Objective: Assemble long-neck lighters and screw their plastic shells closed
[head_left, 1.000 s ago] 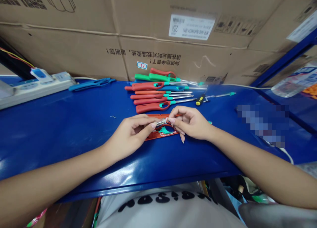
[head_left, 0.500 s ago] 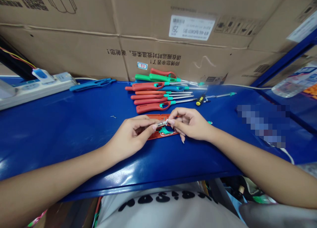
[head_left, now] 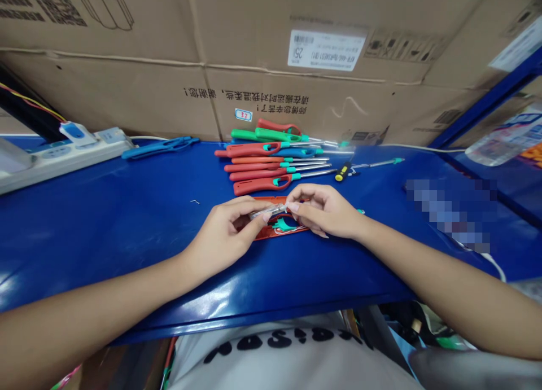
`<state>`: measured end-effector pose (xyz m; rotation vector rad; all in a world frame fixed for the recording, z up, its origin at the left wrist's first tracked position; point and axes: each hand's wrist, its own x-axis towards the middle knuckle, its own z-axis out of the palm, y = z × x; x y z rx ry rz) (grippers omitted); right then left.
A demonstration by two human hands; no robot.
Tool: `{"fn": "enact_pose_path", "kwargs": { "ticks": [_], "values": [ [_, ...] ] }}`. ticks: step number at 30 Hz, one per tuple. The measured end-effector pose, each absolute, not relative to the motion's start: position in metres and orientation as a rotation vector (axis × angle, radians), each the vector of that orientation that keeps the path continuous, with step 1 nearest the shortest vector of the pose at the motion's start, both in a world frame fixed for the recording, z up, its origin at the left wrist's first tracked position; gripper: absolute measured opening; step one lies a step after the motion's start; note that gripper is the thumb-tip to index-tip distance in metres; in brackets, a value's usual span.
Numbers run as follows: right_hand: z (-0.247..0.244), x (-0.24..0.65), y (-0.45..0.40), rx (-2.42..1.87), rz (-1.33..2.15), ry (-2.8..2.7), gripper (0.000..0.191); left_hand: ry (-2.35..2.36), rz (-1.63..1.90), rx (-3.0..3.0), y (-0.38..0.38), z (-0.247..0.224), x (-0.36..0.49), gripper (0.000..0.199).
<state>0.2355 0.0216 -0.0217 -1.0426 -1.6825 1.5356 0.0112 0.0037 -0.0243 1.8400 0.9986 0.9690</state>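
Note:
My left hand (head_left: 226, 226) is closed around a slim clear tube (head_left: 263, 211), probably a lighter's fuel tank, with a metal end pointing right. At that end my right hand (head_left: 328, 210) pinches a small whitish piece; its exact kind is too small to tell. Below both hands lies an opened orange lighter shell (head_left: 265, 232), partly hidden by them. Inside the shell show a teal trigger (head_left: 285, 225) and thin white wires. Just beyond, several long-necked lighters (head_left: 260, 185) in red, orange, green and blue lie side by side, metal necks toward the right.
A yellow-and-black screwdriver (head_left: 342, 172) and a loose metal neck (head_left: 381, 163) lie right of the lighters. Blue pliers-like tool (head_left: 158, 147) and a white power strip (head_left: 93, 153) are at left. Cardboard boxes (head_left: 254, 45) wall off the back. A plastic bottle (head_left: 503, 136) stands right.
More of the clear tube now shows between my left fingers. My right hand's lower fingers have curled in slightly. The view has shifted a little.

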Motion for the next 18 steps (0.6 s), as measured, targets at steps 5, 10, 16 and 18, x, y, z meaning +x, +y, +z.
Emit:
{"fn": "enact_pose_path", "kwargs": {
  "ticks": [5,10,16,18],
  "values": [
    [-0.0227,0.2332,0.0224,-1.134,1.517,-1.670,0.035,0.976,0.961,1.881,0.0031,-0.0271,0.0098,0.026],
    [-0.0216,0.2333,0.0228,-1.080,1.539,-1.655,0.032,1.009,0.972,1.806,0.0028,-0.0244,0.0109,0.023],
    [-0.0255,0.2329,0.0219,-0.960,1.447,-1.664,0.029,0.988,0.952,1.842,0.0046,-0.0234,0.0095,0.024],
    [-0.0267,0.2325,0.0213,-0.958,1.411,-1.679,0.030,0.982,0.930,1.873,0.0046,-0.0243,0.0086,0.024]
  ]
}}
